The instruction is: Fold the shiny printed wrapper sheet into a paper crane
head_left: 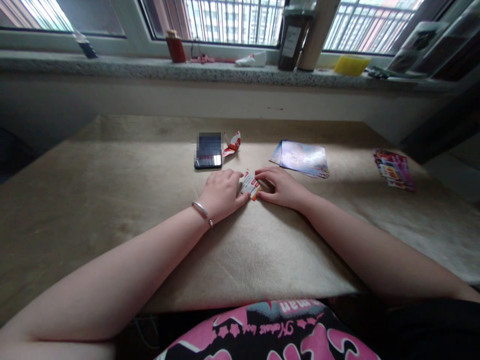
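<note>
A small folded piece of red-and-white printed paper (250, 185) lies on the tan table (112, 200) between my two hands. My left hand (222, 194), with a silver bracelet on the wrist, presses its curled fingers on the paper's left side. My right hand (282, 188) pinches the paper's right edge with fingers pressed together. Both hands rest on the table surface.
A dark phone (208, 151) lies just beyond my hands, with a folded red-and-white paper shape (232, 143) beside it. A stack of shiny sheets (302, 158) sits to the right, pink printed sheets (393, 169) farther right. The windowsill (150, 67) holds a red cup, bottles and a yellow box.
</note>
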Tool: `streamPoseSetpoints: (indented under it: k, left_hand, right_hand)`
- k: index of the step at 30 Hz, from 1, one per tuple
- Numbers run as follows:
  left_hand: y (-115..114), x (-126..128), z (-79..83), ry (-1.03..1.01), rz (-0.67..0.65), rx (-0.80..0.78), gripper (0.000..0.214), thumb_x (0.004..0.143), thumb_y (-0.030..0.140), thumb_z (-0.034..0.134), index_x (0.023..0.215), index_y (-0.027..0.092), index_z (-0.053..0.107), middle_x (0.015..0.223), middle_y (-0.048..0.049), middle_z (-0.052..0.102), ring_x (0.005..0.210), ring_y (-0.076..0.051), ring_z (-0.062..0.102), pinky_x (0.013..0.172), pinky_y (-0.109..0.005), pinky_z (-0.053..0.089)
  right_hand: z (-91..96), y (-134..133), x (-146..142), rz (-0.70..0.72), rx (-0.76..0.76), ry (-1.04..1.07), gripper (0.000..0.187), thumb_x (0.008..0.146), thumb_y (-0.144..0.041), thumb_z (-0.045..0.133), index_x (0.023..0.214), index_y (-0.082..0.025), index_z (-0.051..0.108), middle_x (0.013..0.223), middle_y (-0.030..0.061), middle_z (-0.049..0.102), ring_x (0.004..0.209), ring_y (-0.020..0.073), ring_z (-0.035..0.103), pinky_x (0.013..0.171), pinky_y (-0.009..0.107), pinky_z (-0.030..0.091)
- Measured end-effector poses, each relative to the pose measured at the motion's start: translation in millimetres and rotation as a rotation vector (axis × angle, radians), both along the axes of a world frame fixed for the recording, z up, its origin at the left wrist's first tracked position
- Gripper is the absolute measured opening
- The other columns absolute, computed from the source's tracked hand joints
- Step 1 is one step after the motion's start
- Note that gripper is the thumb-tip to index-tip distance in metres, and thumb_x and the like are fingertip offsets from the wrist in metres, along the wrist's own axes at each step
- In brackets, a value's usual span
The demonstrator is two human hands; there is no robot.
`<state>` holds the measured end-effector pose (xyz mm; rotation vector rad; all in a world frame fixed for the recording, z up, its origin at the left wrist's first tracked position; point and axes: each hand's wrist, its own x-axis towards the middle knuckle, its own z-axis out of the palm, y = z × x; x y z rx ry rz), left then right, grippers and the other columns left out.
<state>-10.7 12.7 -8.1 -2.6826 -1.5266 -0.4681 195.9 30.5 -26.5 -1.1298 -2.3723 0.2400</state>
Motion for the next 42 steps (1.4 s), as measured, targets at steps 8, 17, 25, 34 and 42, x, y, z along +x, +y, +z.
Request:
streamPoseSetpoints:
  k: [8,17,25,34,42]
  left_hand:
    - [8.8,-5.2,-2.2,0.032,-0.078,0.052,0.036,0.083,0.044,0.05,0.106,0.018,0.06,0.103,-0.0091,0.061,0.097,-0.025,0.055,0.085,-0.038,0.042]
    - [21.7,-9.7,-11.0,-0.133,-0.226,-0.044,0.025,0.082,0.03,0.054,0.103,0.018,0.059,0.1,-0.0061,0.062,0.093,-0.02,0.056,0.083,-0.033,0.045]
    - [27.7,-8.9,-13.1,-0.183,-0.327,-0.058,0.018,0.082,0.021,0.054,0.098,0.016,0.06,0.097,-0.007,0.062,0.093,-0.019,0.056,0.084,-0.032,0.045]
    - [30.8,-8.5,-17.3,-0.172,-0.347,-0.017,0.015,0.085,0.021,0.052,0.086,0.017,0.066,0.093,-0.0053,0.065,0.088,-0.018,0.058,0.083,-0.032,0.046]
    - [26.4,-9.6,-14.1,-0.102,-0.345,-0.015,0.022,0.086,0.021,0.05,0.097,0.023,0.069,0.092,-0.0054,0.065,0.083,-0.016,0.058,0.075,-0.029,0.046]
  right_hand:
    - [0.5,-1.6,-0.7,-0.018,-0.006,-0.001,0.028,0.078,-0.031,0.059,0.103,-0.017,0.061,0.116,0.0094,0.062,0.11,0.0231,0.054,0.097,0.04,0.04]
    - [-2.8,-0.2,-2.3,0.061,0.026,0.108,0.017,0.077,-0.026,0.062,0.092,-0.019,0.062,0.111,0.0092,0.063,0.106,0.0216,0.055,0.094,0.041,0.041]
    - [-0.4,-0.9,-4.7,0.053,0.019,0.031,0.007,0.078,-0.021,0.058,0.083,-0.018,0.063,0.084,0.0055,0.065,0.083,0.0187,0.055,0.077,0.032,0.043]
    - [1.7,-2.7,-6.3,-0.027,-0.001,0.045,0.008,0.078,-0.022,0.059,0.082,-0.019,0.065,0.075,0.0033,0.063,0.075,0.0163,0.053,0.07,0.028,0.041]
    - [7.5,-10.7,-2.6,-0.063,0.097,-0.131,0.02,0.085,-0.028,0.05,0.085,-0.024,0.07,0.085,0.003,0.069,0.079,0.0175,0.058,0.067,0.028,0.039]
